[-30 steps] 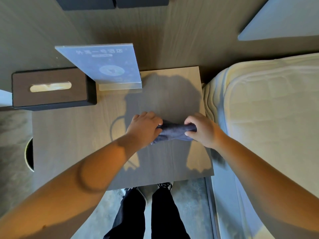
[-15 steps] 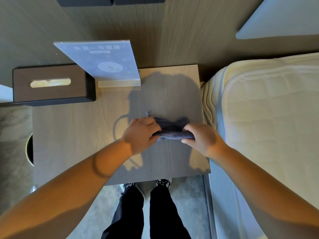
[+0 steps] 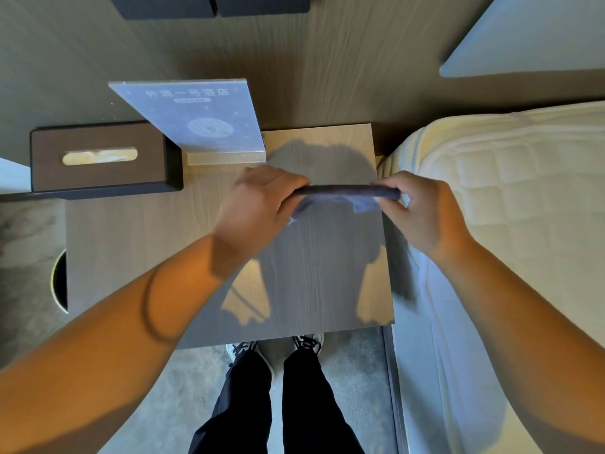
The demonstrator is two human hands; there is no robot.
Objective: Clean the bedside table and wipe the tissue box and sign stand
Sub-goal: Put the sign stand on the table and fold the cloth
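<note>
A dark grey cloth (image 3: 347,193) is stretched between my left hand (image 3: 258,208) and my right hand (image 3: 422,211), held above the wooden bedside table (image 3: 137,250). Each hand grips one end of the cloth. At the table's back stands a clear acrylic sign stand (image 3: 203,121) with a blue printed sheet. To its left sits a dark brown tissue box (image 3: 98,157) with a tissue showing in its slot. Both are apart from my hands.
A white quilted mattress (image 3: 510,198) borders the table on the right. A round bin rim (image 3: 60,283) shows at the table's left edge. A wood-panel wall stands behind. My legs and shoes (image 3: 278,355) are below the table's front edge.
Both hands have lifted the cloth off the table top and moved it toward the back, pulling it out into a longer strip between them.
</note>
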